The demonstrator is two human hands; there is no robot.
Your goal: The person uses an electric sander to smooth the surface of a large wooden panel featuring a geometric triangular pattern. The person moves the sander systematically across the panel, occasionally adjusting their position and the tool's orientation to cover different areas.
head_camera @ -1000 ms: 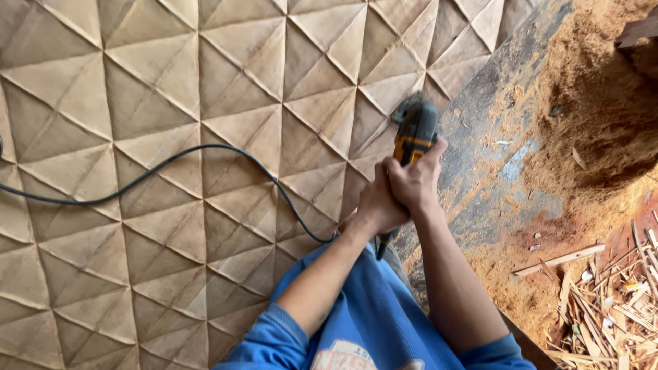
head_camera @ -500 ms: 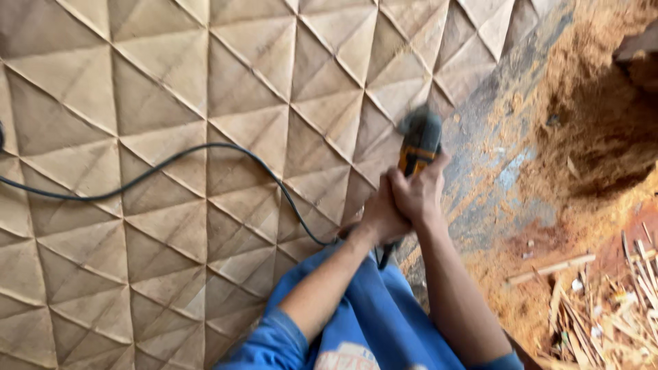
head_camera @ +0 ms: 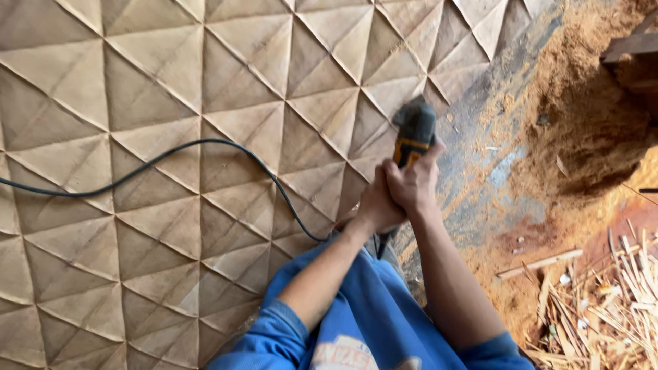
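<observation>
While both hands are clamping the power tool, I am working at the right edge of the carved panel

I am wrapping my right hand (head_camera: 413, 183) around the black and yellow power tool (head_camera: 413, 131) at centre right of the frame, and my left hand (head_camera: 375, 205) is closing over the grip just below and beside it, so both are holding the tool tight. Its head is pressing on a facet of the wooden panel (head_camera: 171, 137) near that panel's right border. Judging by the even, pale pyramids filling the left and centre, I am reckoning most of the surface is already smoothed, with only this edge row getting attention. The black cord (head_camera: 171, 152) is trailing leftward across the facets, and sawdust (head_camera: 582, 123) and wood offcuts (head_camera: 603, 308) are lying on the floor at right
</observation>
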